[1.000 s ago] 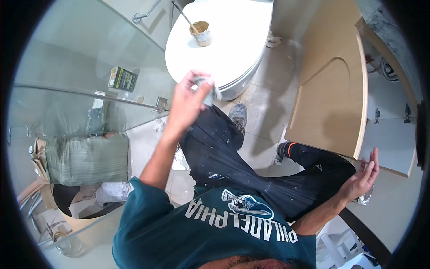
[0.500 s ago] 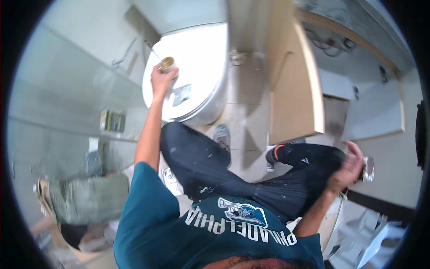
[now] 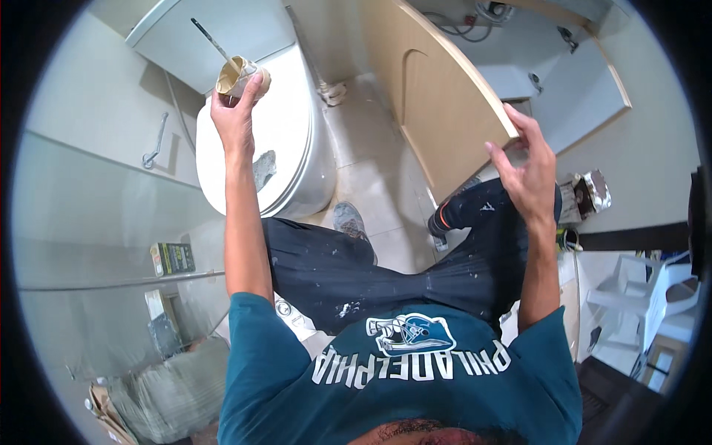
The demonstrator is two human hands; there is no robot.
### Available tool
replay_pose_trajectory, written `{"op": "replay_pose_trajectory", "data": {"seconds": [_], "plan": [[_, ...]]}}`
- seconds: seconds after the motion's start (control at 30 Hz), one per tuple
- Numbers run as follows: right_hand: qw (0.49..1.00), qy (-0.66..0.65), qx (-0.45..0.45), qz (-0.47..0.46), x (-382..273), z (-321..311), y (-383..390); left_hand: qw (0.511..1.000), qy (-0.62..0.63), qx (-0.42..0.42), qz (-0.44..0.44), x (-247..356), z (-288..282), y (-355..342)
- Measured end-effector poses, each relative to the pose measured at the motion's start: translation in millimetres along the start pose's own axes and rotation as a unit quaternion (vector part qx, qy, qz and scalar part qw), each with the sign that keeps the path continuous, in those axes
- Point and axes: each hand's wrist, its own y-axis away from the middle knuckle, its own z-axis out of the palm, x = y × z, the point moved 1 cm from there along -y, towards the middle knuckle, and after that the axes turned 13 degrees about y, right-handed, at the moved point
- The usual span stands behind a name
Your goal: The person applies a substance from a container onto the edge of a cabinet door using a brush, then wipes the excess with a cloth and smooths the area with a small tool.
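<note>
Over the white toilet lid (image 3: 285,122), my left hand (image 3: 236,119) grips a small tan-rimmed cup (image 3: 231,83), tilted. A thin brush-like stick (image 3: 211,38) with a dark end leans out of it; its lower end is hidden inside the cup. On the right, my right hand (image 3: 528,170) is at the corner of a light wooden cabinet door (image 3: 445,96), thumb on one side and fingers on the other. The door stands swung out from the cabinet. A grey patch, perhaps a sheet or rag (image 3: 264,167), lies on the lid.
Inside the cabinet are hoses (image 3: 463,31) and a second door (image 3: 575,100). A glass panel (image 3: 96,215) runs along the left. By my right knee are a foil packet (image 3: 593,191) and an open can (image 3: 569,239). White plastic chairs (image 3: 630,304) stand at right.
My left hand has lifted the cup with the stick up off the toilet lid area. My right hand has moved from beside my knee onto the cabinet door's edge.
</note>
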Motion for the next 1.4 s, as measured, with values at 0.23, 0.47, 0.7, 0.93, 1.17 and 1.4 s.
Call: {"op": "replay_pose_trajectory", "data": {"seconds": [0.23, 0.47, 0.7, 0.93, 1.17, 1.4], "plan": [[0.998, 0.041, -0.037, 0.034, 22.9, -16.0, -12.6, 0.996, -0.017, 0.014, -0.090, -26.2, 2.6, 33.7], [0.998, 0.021, -0.012, 0.054, 53.2, -21.5, -20.8, 0.997, -0.039, -0.045, -0.046, -21.9, 12.4, 43.7], [0.994, 0.075, 0.035, 0.065, 77.3, -18.0, -14.3, 0.983, -0.093, -0.146, -0.069, -25.6, 38.8, 58.2], [0.986, -0.059, 0.088, 0.128, 112.2, -6.9, -29.3, 0.969, -0.055, -0.170, -0.173, -45.9, 65.6, 89.1], [0.949, 0.151, 0.278, 0.001, 66.6, -8.9, -22.0, 0.948, -0.083, -0.270, -0.146, -62.6, 100.8, 125.6], [0.978, -0.133, -0.158, -0.010, -11.1, 72.2, -53.9, 0.913, -0.111, -0.350, -0.175, -47.0, 114.9, 141.4]]}}
